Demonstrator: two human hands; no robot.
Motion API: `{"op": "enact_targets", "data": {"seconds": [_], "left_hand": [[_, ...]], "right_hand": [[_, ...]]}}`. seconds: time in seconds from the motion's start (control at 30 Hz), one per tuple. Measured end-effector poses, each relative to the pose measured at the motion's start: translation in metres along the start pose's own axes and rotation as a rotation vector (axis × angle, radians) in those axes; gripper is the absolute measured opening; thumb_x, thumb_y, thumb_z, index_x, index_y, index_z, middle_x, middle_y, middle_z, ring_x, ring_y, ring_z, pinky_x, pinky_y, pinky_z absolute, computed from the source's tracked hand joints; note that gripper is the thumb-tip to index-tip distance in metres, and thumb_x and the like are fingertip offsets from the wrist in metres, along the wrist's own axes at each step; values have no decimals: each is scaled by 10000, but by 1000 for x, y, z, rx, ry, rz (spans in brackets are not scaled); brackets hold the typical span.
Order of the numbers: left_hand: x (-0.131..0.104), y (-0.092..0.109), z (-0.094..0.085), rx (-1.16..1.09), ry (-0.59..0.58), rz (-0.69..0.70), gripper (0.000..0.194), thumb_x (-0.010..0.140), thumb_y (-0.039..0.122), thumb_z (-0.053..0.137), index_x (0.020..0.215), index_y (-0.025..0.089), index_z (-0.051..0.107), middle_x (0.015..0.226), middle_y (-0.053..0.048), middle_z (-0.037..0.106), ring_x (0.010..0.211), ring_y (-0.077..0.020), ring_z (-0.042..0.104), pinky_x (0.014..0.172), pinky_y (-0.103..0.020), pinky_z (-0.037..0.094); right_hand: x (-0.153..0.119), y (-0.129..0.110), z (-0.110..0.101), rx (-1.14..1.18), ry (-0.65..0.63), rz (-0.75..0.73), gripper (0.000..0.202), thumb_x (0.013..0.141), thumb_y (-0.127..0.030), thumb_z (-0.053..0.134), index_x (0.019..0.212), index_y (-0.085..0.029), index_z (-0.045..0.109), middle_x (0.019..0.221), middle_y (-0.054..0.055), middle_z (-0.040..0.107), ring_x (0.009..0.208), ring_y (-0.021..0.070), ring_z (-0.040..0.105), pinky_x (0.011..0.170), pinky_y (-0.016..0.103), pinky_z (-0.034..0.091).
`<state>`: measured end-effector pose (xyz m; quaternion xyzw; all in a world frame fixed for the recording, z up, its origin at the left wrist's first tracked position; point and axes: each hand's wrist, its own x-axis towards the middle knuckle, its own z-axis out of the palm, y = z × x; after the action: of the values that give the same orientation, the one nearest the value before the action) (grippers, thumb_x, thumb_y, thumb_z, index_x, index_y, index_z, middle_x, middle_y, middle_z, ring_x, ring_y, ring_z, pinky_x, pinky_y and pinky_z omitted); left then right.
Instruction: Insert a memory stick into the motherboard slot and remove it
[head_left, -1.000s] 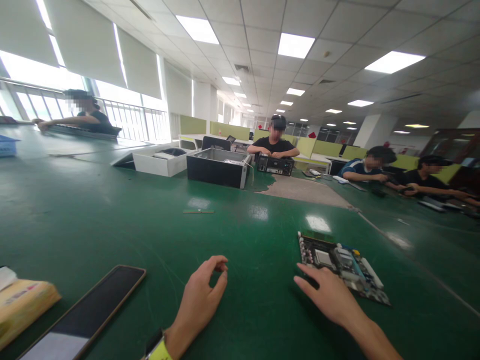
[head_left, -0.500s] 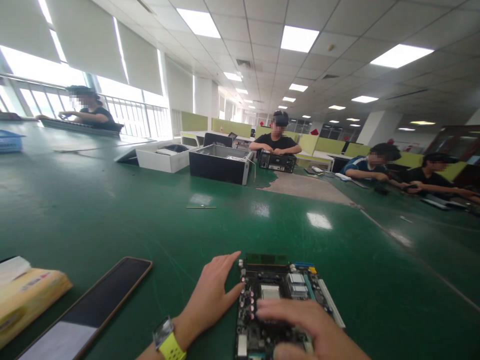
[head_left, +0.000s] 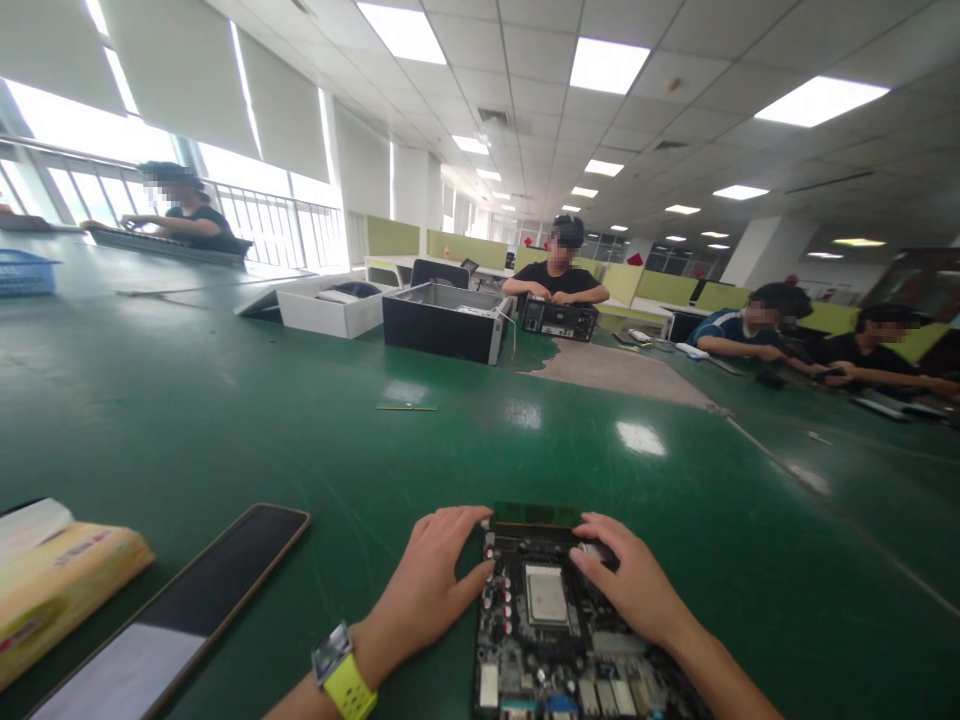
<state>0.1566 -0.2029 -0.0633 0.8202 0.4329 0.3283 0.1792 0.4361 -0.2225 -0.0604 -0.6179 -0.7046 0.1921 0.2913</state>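
A black motherboard (head_left: 521, 650) lies flat on the green table in front of me. A silver square processor (head_left: 547, 594) sits in its socket. Along its far edge, a green memory module (head_left: 536, 513) stands in or over a slot; how deep it sits I cannot tell. My left hand (head_left: 431, 570) rests at the board's left edge, thumb apart, forefinger at the module's left end. At the module's right end is my right hand (head_left: 634, 580), thumb and forefinger apart, covering part of the board.
A phone (head_left: 202, 590) and a tissue pack (head_left: 67, 590) lie to the left. A thin strip (head_left: 406, 408) is farther off. Beyond stand an open computer case (head_left: 442, 325) and a white case part (head_left: 330, 310). Several people work around the table, one behind another case (head_left: 559, 318).
My right hand has moved away from over the board's middle to the module's right end, uncovering the processor. My left hand stays at the left edge.
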Motion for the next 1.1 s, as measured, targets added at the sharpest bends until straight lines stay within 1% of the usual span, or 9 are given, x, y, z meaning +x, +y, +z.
{"op": "enact_targets", "data": {"seconds": [0.17, 0.3, 0.4, 0.5, 0.6, 0.7, 0.87, 1.1], "left_hand": [[1, 1, -2, 42, -5, -31, 360, 766, 248, 582, 1124, 239, 557, 1067, -68, 616, 1028, -258, 530, 936, -451, 386], [1, 4, -2, 61, -5, -27, 303, 747, 201, 577, 1047, 238, 560, 1051, -53, 605, 1020, -252, 517, 921, -433, 376], [1, 6, -2, 47, -12, -28, 252, 741, 178, 582, 985, 231, 550, 994, -38, 611, 984, -239, 521, 888, -405, 387], [1, 8, -2, 35, -20, -14, 175, 742, 154, 578, 900, 219, 541, 935, -29, 602, 928, -223, 521, 833, -371, 402], [1, 10, -3, 35, -28, 2, 107, 753, 149, 572, 833, 210, 536, 875, -24, 591, 868, -210, 516, 777, -343, 409], [1, 11, -4, 28, -21, 16, 61, 770, 146, 552, 785, 203, 536, 838, -25, 584, 833, -198, 512, 748, -324, 410], [-1, 8, -2, 5, 23, 0, 76, 791, 141, 495, 820, 203, 530, 839, -26, 574, 807, -184, 511, 735, -310, 413], [-1, 9, -1, -33, 33, -47, 183, 755, 89, 446, 875, 204, 523, 869, -24, 564, 827, -182, 515, 759, -315, 419]], "right_hand": [[-10, -17, 2, -1, -64, -32, 314, 793, -457, 571, 944, -218, 708, 1139, 101, 646, 1130, 271, 539, 997, 463, 359], [-16, -23, 12, -47, -20, -51, 272, 820, -442, 548, 873, -231, 710, 1021, 72, 683, 1094, 267, 553, 964, 456, 378], [-18, -22, 16, -49, 13, -59, 276, 836, -444, 531, 870, -233, 706, 1049, 68, 674, 1103, 261, 545, 965, 449, 378], [-19, -20, 16, -34, 43, -61, 298, 848, -451, 514, 916, -229, 702, 1106, 78, 654, 1118, 262, 535, 979, 454, 371], [-20, -19, 15, 5, 58, -77, 318, 862, -456, 497, 946, -221, 694, 1094, 79, 653, 1093, 252, 546, 972, 436, 387], [-20, -20, 14, 51, 64, -112, 317, 877, -450, 484, 937, -213, 685, 1076, 77, 652, 1063, 241, 554, 954, 410, 403], [-18, -20, 15, 107, 83, -133, 291, 887, -431, 486, 909, -215, 679, 1044, 70, 654, 1028, 230, 556, 927, 385, 409], [-17, -19, 16, 109, 62, -131, 275, 885, -426, 495, 897, -220, 677, 1020, 71, 657, 1009, 233, 553, 916, 387, 403]]}}
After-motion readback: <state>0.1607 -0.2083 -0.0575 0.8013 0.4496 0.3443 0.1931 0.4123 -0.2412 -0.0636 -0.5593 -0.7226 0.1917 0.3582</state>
